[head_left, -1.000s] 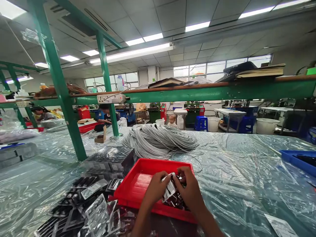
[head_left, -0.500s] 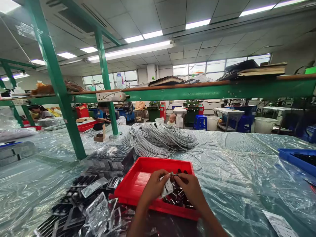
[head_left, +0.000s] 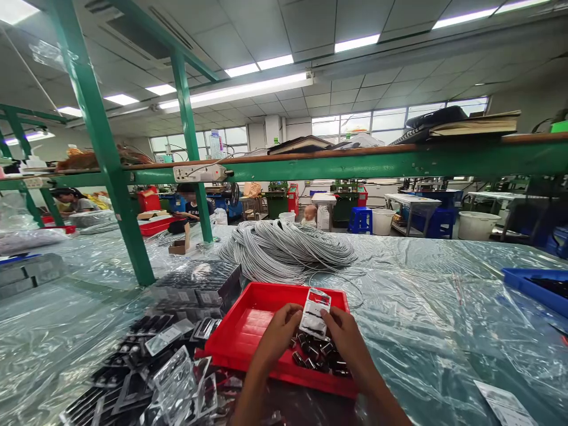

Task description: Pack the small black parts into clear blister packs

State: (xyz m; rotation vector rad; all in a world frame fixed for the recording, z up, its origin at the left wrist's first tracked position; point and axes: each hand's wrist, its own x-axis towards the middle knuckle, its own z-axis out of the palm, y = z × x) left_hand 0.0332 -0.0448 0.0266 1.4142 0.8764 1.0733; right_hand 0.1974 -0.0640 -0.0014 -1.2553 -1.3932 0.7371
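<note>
A small flat white packet (head_left: 315,319) with dark printing stands tilted between my hands above a red tray (head_left: 242,325). My left hand (head_left: 277,334) is closed at its left edge. From the other side, my right hand (head_left: 346,337) pinches it, thumb on the printed face. Several small shiny black cylindrical parts (head_left: 313,353) lie in the tray's right half, below the packet. Beside the tray on the left is a heap of clear-and-black plastic packages (head_left: 164,361).
Behind the tray lies a large coil of grey cable (head_left: 288,248), with stacked dark boxes (head_left: 199,284) to its left. A green post (head_left: 113,177) rises at left. A blue tray (head_left: 539,290) and a white printed packet (head_left: 503,402) are at right. Other people sit farther back.
The packet has been raised and turned, so its printed face now shows upright between my hands. My right-hand fingers have shifted from its top onto its right side.
</note>
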